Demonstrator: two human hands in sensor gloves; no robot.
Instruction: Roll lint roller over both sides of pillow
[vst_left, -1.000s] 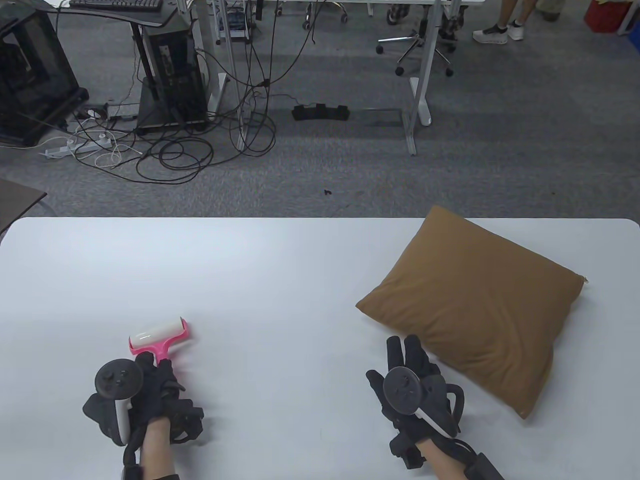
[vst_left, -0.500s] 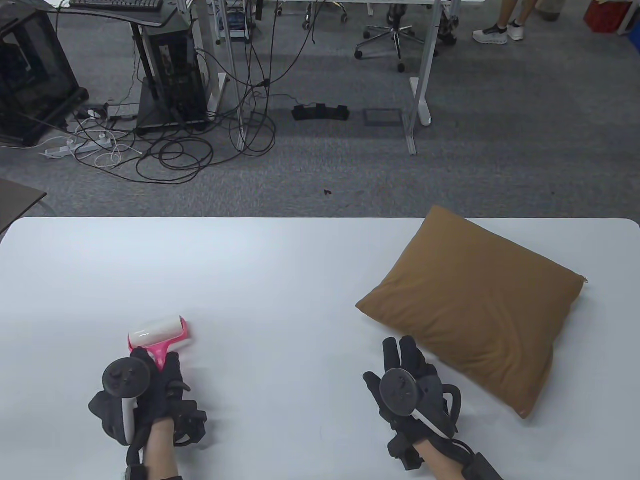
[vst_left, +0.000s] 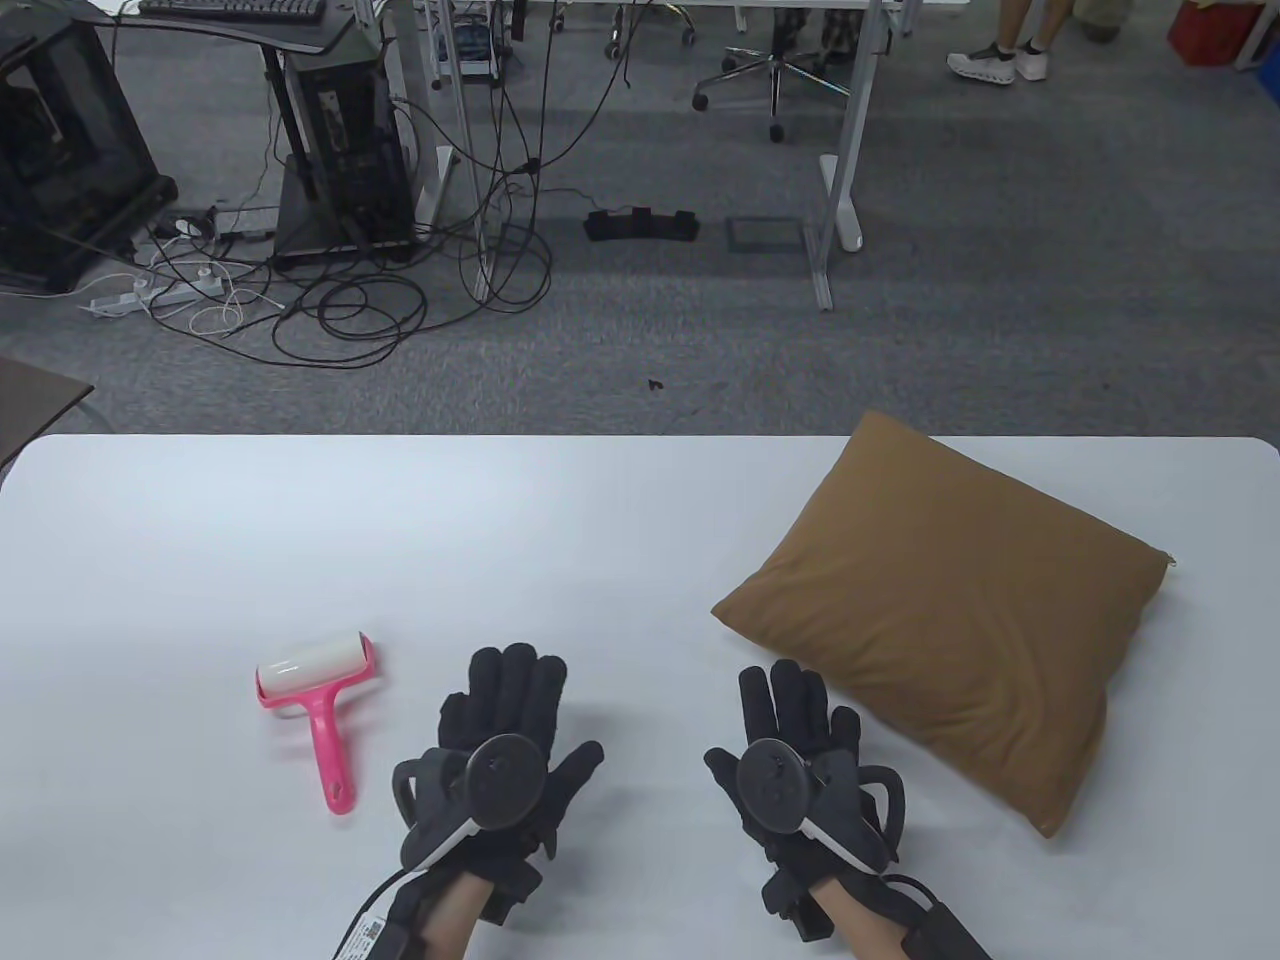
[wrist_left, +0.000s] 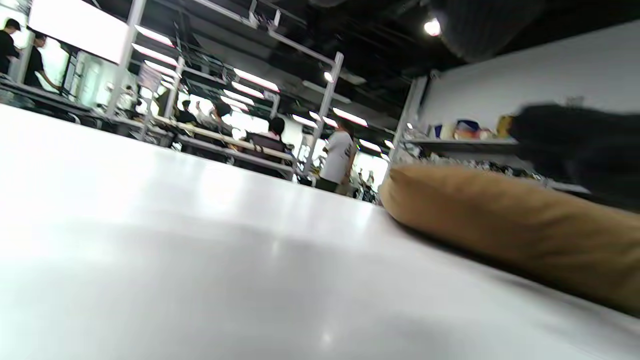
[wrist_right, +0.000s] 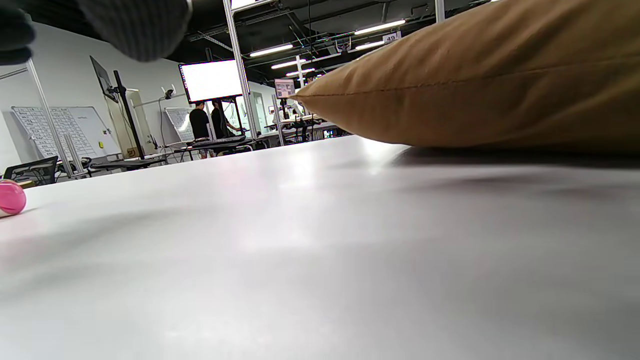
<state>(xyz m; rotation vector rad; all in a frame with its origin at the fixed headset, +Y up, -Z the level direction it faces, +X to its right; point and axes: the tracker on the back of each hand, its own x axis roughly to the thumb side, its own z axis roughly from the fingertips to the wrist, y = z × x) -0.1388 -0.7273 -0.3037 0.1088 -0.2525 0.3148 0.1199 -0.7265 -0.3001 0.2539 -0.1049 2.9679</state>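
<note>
A brown pillow lies flat on the right of the white table. It also shows in the left wrist view and the right wrist view. A pink lint roller with a white roll lies alone on the table at the front left; its pink end shows in the right wrist view. My left hand lies flat and open on the table, right of the roller, holding nothing. My right hand lies flat and open just left of the pillow's near edge.
Beyond the table's far edge are grey carpet, tangled cables, a computer tower, desk legs and an office chair.
My left hand has let go of the lint roller, left it on the table, and moved right to lie flat and open. My right hand has shifted slightly left.
</note>
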